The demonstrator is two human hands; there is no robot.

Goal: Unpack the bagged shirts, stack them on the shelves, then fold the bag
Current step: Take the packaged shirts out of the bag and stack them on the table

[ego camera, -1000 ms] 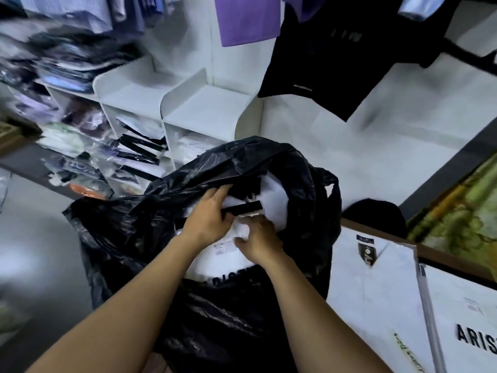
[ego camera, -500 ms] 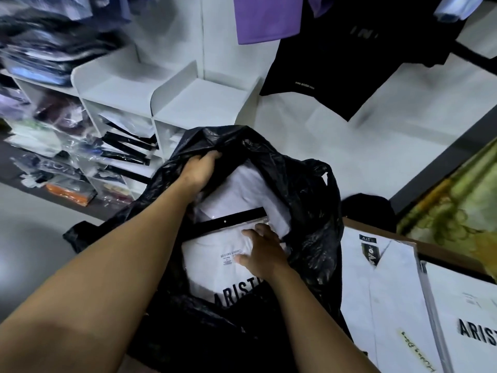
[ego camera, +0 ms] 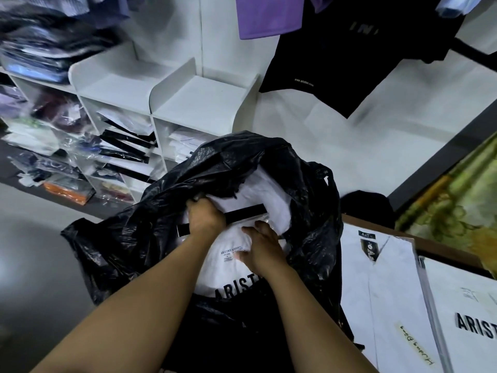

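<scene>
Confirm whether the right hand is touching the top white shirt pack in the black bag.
Touching. The head view shows the right hand resting directly on the shirt pack inside the black bag, with no gap between them.

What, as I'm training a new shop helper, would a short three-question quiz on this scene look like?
1. True or false: the packed shirt is fully out of the black bag.
2. Where is the left hand? A on a shelf; B at the packed shirt's top edge, inside the bag's mouth; C hanging free.
3. What colour are the two shirts lying right of the bag?
Key: 1 false, it sits inside the open bag. 2 B. 3 white.
</scene>
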